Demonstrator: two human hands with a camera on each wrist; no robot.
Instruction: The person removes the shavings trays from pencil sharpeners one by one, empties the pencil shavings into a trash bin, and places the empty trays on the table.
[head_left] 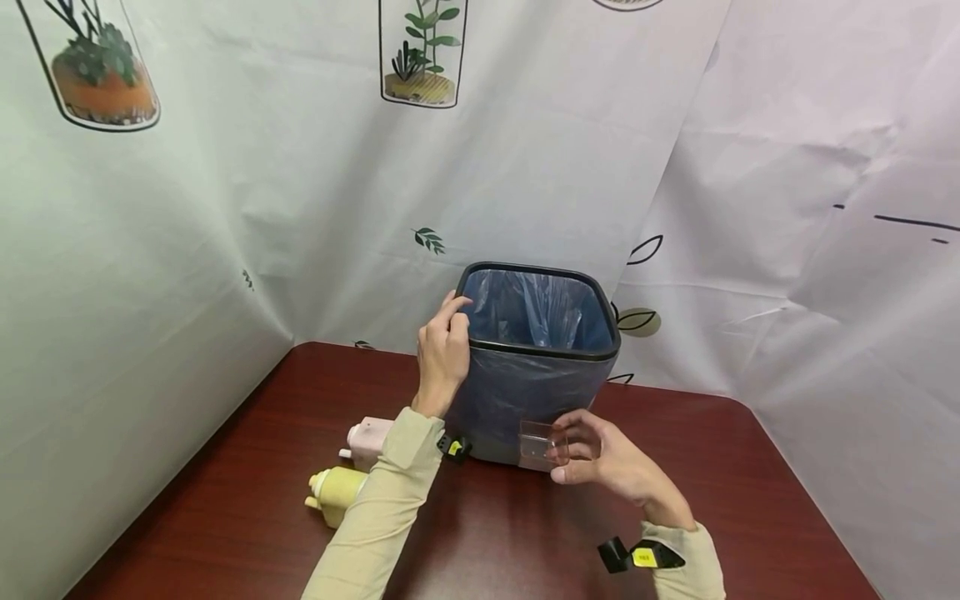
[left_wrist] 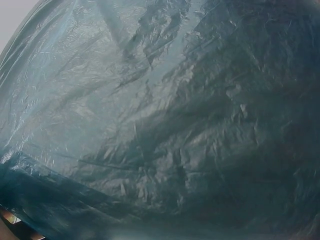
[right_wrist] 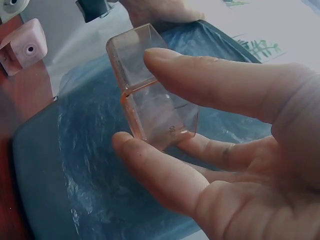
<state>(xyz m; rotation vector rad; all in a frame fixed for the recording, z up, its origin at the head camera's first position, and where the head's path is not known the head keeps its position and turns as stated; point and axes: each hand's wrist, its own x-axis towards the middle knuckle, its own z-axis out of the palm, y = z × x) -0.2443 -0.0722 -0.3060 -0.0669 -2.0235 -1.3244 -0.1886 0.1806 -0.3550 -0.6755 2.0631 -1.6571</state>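
Left sleeve [head_left: 381, 510] nearest; left hand [head_left: 443, 357] grips lined bin [head_left: 517, 387] at its rim; right hand [head_left: 611, 457] pinches clear box [head_left: 534, 443] before bin's lower front; step seems to be bringing box to bin; next move likely calls for lifting above rim, pinch steady.

Bin [head_left: 525, 392]: set on the table [head_left: 690, 450], before the backdrop [head_left: 547, 183].
Two objects [head_left: 343, 490]: placed left of the bin.
Box [head_left: 532, 452]: held before the bin, in the right hand [head_left: 603, 454].

Yellow obj. [head_left: 339, 490] part. hidden behind L sleeve [head_left: 397, 496]; mark [right_wrist: 172, 131] on clear box [right_wrist: 152, 110] illegible.
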